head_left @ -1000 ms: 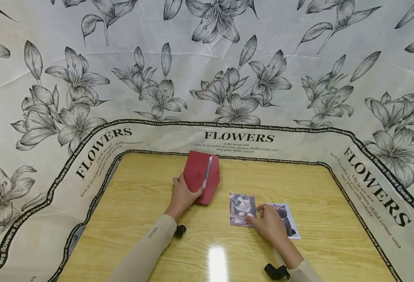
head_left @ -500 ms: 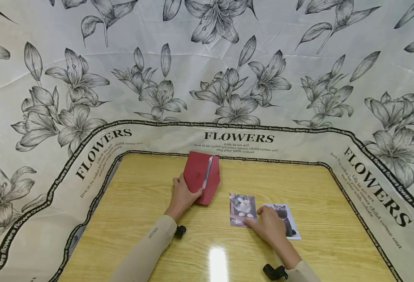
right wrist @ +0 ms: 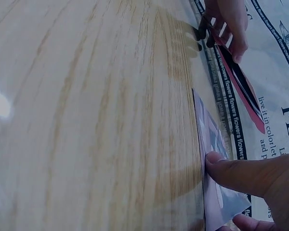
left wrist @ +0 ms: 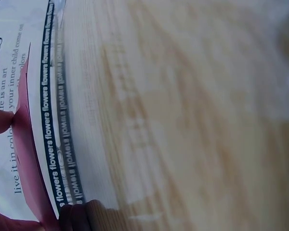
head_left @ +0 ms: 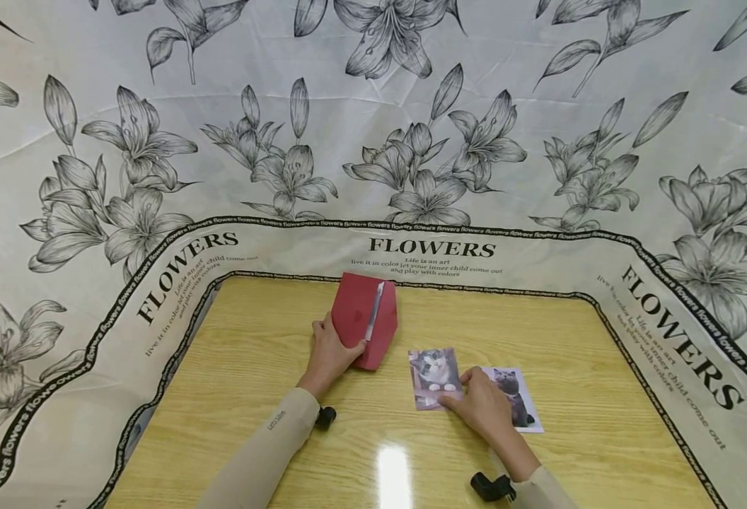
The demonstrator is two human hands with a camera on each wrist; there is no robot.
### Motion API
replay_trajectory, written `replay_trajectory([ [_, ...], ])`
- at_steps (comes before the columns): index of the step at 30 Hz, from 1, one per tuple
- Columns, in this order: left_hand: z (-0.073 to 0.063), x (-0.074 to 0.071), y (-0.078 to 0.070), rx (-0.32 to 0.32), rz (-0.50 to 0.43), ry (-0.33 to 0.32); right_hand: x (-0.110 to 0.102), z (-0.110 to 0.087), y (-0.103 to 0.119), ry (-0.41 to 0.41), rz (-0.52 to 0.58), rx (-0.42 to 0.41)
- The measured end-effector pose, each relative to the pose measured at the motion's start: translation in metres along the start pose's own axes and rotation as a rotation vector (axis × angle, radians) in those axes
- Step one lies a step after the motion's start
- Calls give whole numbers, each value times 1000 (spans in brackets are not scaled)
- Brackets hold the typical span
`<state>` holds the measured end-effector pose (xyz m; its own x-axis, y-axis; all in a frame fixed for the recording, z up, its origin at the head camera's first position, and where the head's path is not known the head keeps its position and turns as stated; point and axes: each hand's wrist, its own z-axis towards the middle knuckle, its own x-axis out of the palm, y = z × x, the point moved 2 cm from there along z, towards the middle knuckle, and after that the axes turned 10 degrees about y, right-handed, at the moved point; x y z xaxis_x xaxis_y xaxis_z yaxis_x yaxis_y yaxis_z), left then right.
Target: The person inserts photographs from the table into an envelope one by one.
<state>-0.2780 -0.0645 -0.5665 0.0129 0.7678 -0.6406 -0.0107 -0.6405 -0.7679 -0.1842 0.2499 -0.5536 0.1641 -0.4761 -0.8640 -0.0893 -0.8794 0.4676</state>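
My left hand grips a red envelope by its near left corner, thumb on the face and fingers at the far side. The envelope's flap stands out to the right, and a pale strip shows along its opening. In the left wrist view the envelope appears edge-on. My right hand pinches a photo card of a white and grey cat at its lower right edge. In the right wrist view the thumb lies on the face of the card. A second photo card, of a dark grey cat, is partly hidden behind my right hand.
A yellow wood-grain table lies under everything. White cloth with flower drawings and lettering rises around its back and sides. Black wrist cameras sit by both sleeves.
My right hand has shifted slightly left, carrying the white and grey cat photo card, which is now a little more tilted. The left hand and envelope stay in place.
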Motion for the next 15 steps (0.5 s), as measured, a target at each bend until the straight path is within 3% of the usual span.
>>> replay_trajectory([
  [15, 0, 0, 0, 3, 3, -1, -12, 4, -1, 20, 128, -63],
])
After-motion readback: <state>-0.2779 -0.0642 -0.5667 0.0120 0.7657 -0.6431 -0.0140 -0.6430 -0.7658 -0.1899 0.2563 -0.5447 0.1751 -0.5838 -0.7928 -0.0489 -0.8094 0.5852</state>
